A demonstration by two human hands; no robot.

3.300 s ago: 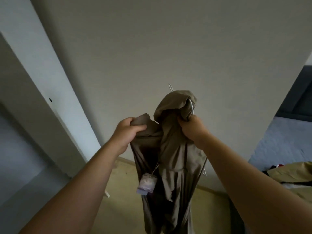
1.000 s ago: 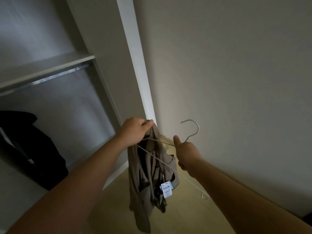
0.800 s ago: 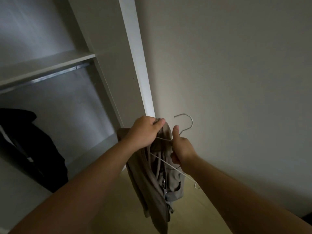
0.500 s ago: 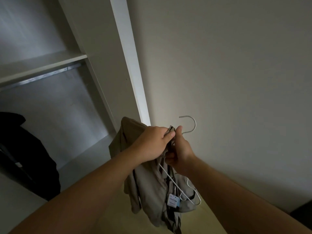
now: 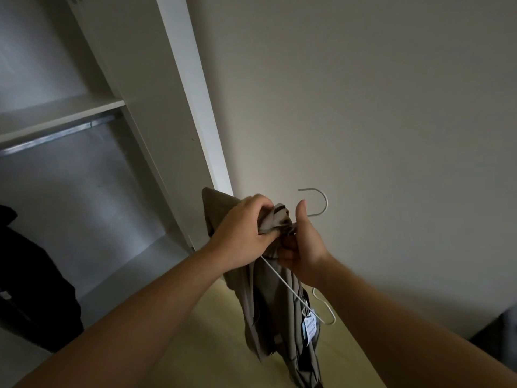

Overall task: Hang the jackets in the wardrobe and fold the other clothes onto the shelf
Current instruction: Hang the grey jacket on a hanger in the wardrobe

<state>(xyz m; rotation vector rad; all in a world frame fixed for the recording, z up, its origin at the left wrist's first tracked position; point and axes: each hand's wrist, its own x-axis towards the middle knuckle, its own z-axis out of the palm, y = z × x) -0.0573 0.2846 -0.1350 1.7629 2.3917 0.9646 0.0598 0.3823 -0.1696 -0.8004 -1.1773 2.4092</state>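
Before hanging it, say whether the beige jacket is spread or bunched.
Bunched: beige jacket hangs crumpled from the left hand beside the white wire hanger.

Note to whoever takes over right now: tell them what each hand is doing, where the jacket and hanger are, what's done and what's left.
Left hand: grips the bunched top of the khaki fabric jacket.
Right hand: grips the neck of the white wire hanger, thumb up, hook free.
Where: the jacket dangles above the floor beside the open white wardrobe; one hanger shoulder sticks out bare.
Done: a black garment is inside the wardrobe.
Left: seat the jacket on the hanger, hook it on the metal rail. Clothes for folding are not in view.
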